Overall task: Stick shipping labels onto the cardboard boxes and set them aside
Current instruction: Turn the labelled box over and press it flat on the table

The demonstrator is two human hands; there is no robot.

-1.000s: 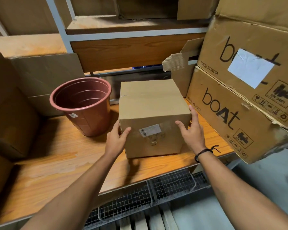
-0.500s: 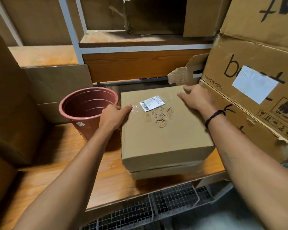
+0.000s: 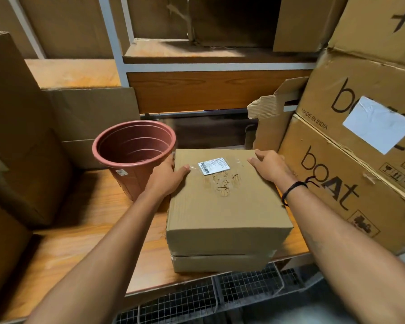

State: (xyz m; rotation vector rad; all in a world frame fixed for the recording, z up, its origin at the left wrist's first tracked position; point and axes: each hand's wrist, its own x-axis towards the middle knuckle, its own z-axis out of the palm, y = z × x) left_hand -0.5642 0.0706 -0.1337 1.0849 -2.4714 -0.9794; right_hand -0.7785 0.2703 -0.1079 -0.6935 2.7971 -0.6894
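A plain cardboard box (image 3: 227, 206) lies on the wooden shelf (image 3: 84, 230), its broad face up. A small white barcode label (image 3: 213, 165) is stuck near the far edge of that face, above a patch of torn paper. My left hand (image 3: 166, 177) grips the box's far left corner, thumb on top and fingers down the side. My right hand (image 3: 270, 166) lies on the far right corner, fingers curled over the far edge. The box's front face shows a seam near its bottom.
A reddish-brown plastic pot (image 3: 133, 153) stands just left of the box, close to my left hand. Large printed cartons (image 3: 351, 174) are stacked at the right, more cartons (image 3: 21, 127) at the left. A wire mesh rack (image 3: 220, 298) runs below the shelf edge.
The box has been tipped over toward me, so the labelled face that faced me now faces up. Both hands moved from its front sides to its far top corners.
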